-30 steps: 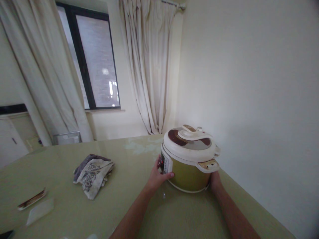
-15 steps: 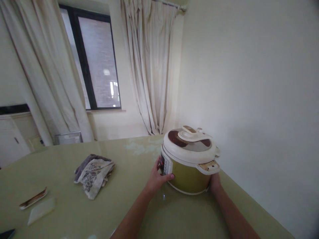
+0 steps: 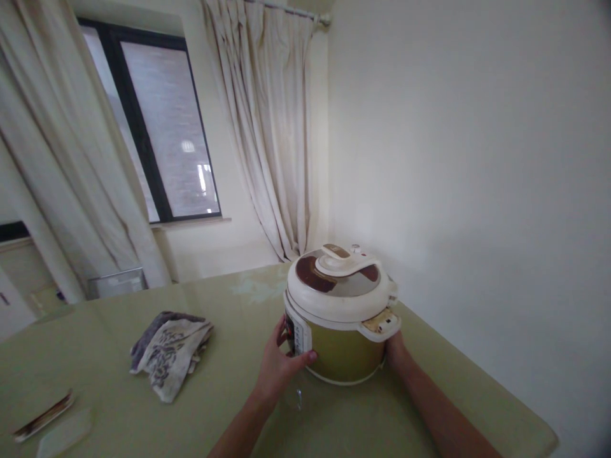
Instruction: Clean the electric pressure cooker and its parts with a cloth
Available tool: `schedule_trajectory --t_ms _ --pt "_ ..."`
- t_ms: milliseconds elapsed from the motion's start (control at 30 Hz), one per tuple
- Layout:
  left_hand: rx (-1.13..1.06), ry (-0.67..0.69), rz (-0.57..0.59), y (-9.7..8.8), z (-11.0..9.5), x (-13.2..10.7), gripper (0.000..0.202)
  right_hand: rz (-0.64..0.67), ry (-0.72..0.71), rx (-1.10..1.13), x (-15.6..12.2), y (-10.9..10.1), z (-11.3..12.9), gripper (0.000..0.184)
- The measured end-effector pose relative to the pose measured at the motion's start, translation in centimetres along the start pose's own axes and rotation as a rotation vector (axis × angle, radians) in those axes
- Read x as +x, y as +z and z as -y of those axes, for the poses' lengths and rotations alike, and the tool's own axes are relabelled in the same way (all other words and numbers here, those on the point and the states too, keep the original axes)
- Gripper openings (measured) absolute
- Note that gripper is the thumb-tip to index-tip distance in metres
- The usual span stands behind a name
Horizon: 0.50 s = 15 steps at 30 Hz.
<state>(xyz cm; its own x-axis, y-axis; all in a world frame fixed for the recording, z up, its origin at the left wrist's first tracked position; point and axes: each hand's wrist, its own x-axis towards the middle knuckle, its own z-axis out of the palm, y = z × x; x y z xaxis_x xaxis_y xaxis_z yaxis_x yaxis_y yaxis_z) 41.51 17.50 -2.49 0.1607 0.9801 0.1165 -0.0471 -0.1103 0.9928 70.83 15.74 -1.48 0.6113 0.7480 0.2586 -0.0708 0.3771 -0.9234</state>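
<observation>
An electric pressure cooker [image 3: 346,353] with a green body and a white lid stands upright at the table's right side. Its lid is closed, with a curved handle [image 3: 351,264] across the top. My left hand [image 3: 279,366] grips the cooker's lower left side, thumb on the green body and fingers around the control panel [image 3: 300,337]. On the opposite side my right hand [image 3: 396,350] holds the cooker low, beneath its stained side handle [image 3: 383,322]. The right fingers are mostly hidden behind the body.
A crumpled grey and white cloth [image 3: 174,350] lies left of the cooker on the greenish table [image 3: 200,420]. Farther left are a narrow brown-stained strip [image 3: 44,416] and a pale translucent piece [image 3: 67,432]. A wall [image 3: 477,222] rises along the right.
My view has turned slightly to the right, so the cooker, cloth and window sit farther left in it. Both hands keep their hold on the cooker.
</observation>
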Motion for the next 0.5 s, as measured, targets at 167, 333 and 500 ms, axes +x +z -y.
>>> schedule_trajectory --t_ms 167,333,500 --pt "0.032 0.013 -0.022 -4.6 0.1 -1.3 0.128 0.102 0.180 0.083 -2.7 2.2 -0.7 0.056" --pt "0.124 0.009 -0.047 -11.0 -0.4 -2.9 0.123 0.308 0.145 0.042 -5.3 3.9 -0.5 0.055" --pt "0.246 0.082 -0.006 -17.6 -1.6 -4.8 0.100 0.382 0.194 0.019 -8.1 5.5 0.6 0.064"
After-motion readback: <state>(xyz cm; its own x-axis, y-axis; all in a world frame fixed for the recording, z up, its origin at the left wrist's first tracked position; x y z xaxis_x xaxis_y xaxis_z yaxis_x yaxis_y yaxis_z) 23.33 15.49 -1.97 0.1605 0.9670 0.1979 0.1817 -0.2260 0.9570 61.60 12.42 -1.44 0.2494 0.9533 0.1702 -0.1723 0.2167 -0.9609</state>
